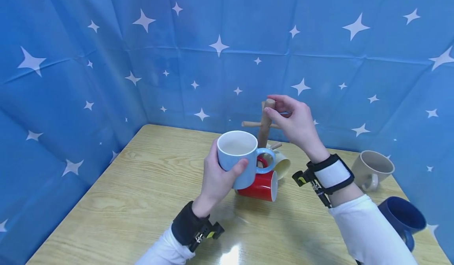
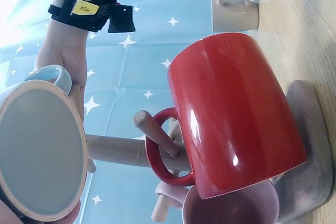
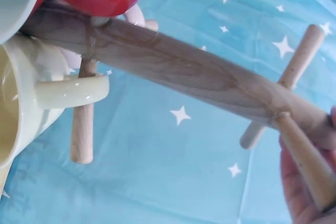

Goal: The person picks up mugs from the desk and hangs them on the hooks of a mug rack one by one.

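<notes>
My left hand (image 1: 220,174) grips a light blue mug (image 1: 232,166) round its body, upright, with the handle to the right. In the left wrist view its pale base (image 2: 42,150) faces the camera. My right hand (image 1: 296,119) pinches the top of a wooden mug tree (image 1: 264,131) between thumb and fingers. A red mug (image 1: 260,187) hangs by its handle from a lower peg, partly behind the blue mug. A cream mug (image 3: 31,98) hangs on another low peg, and a pinkish mug (image 2: 231,205) shows below the red one in the left wrist view.
At the table's right side stand a beige mug (image 1: 374,166) and, nearer, a navy mug (image 1: 402,215), partly behind my right sleeve. Upper pegs (image 1: 250,124) jut out from the post. A blue star-patterned curtain (image 1: 198,60) rises behind the wooden table (image 1: 142,202).
</notes>
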`<state>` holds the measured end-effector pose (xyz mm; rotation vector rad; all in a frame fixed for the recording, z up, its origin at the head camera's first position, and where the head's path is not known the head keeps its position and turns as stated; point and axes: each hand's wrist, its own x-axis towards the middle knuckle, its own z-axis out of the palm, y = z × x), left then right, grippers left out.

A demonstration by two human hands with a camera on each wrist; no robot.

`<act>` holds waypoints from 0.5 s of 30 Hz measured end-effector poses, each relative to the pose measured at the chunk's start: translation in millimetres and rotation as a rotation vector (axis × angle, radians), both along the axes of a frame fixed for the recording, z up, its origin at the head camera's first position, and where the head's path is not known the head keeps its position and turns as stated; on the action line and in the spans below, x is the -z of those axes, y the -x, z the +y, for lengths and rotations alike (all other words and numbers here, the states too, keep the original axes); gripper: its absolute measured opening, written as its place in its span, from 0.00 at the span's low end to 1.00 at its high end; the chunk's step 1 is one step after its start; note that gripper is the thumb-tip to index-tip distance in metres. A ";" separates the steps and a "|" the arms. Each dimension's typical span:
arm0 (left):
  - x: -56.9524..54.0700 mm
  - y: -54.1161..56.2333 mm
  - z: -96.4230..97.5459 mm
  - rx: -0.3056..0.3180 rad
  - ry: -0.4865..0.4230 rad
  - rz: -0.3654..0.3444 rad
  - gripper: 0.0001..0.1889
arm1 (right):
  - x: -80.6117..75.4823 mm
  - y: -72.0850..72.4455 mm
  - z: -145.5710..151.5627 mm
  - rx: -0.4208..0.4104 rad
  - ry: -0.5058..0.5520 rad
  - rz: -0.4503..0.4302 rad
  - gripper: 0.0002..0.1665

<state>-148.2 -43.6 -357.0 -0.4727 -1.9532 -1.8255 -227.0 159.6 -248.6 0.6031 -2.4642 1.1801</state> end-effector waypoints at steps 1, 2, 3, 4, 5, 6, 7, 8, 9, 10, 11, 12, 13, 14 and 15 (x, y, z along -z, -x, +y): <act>-0.3 0.2 -0.5 -0.002 -0.002 -0.001 0.46 | 0.5 0.5 0.0 0.001 -0.002 0.006 0.24; -0.5 0.4 -1.1 -0.006 -0.005 -0.004 0.46 | 0.9 0.7 -0.1 0.003 -0.001 0.014 0.23; -0.9 0.5 -1.6 -0.007 -0.008 -0.009 0.46 | 1.4 1.0 -0.3 0.003 0.002 0.021 0.23; -1.1 0.8 -2.2 -0.008 -0.013 -0.015 0.46 | 1.7 0.9 -0.6 0.002 0.009 0.029 0.23; -1.5 1.0 -2.7 -0.006 -0.019 -0.021 0.46 | 2.3 1.0 -1.0 0.003 0.016 0.037 0.23; -2.0 1.3 -3.3 -0.003 -0.026 -0.029 0.46 | 2.7 0.7 -1.4 0.005 0.019 0.045 0.23; -2.4 1.6 -3.9 0.001 -0.036 -0.040 0.46 | 3.4 0.5 -1.9 0.008 0.021 0.051 0.23; -2.7 1.7 -4.5 0.006 -0.046 -0.055 0.46 | 3.9 -0.2 -2.4 0.012 0.022 0.053 0.24; -2.9 1.9 -5.2 0.013 -0.056 -0.072 0.46 | 4.6 -0.5 -2.6 0.017 0.024 0.052 0.24; -3.2 2.1 -5.7 0.019 -0.068 -0.092 0.46 | 5.3 -1.0 -2.8 0.021 0.024 0.051 0.24; -3.3 2.4 -6.3 0.022 -0.081 -0.112 0.45 | 5.9 -1.4 -3.0 0.024 0.024 0.049 0.24; -3.5 2.8 -7.0 0.022 -0.093 -0.133 0.45 | 6.2 -1.9 -3.3 0.025 0.022 0.048 0.25; -4.0 3.2 -7.6 0.021 -0.104 -0.152 0.44 | 6.5 -2.4 -3.5 0.025 0.024 0.048 0.25; -4.6 3.7 -8.2 0.018 -0.115 -0.169 0.43 | 6.6 -2.7 -3.8 0.023 0.028 0.051 0.24; -5.2 4.3 -8.9 0.014 -0.124 -0.185 0.42 | 6.8 -2.6 -3.9 0.020 0.030 0.056 0.24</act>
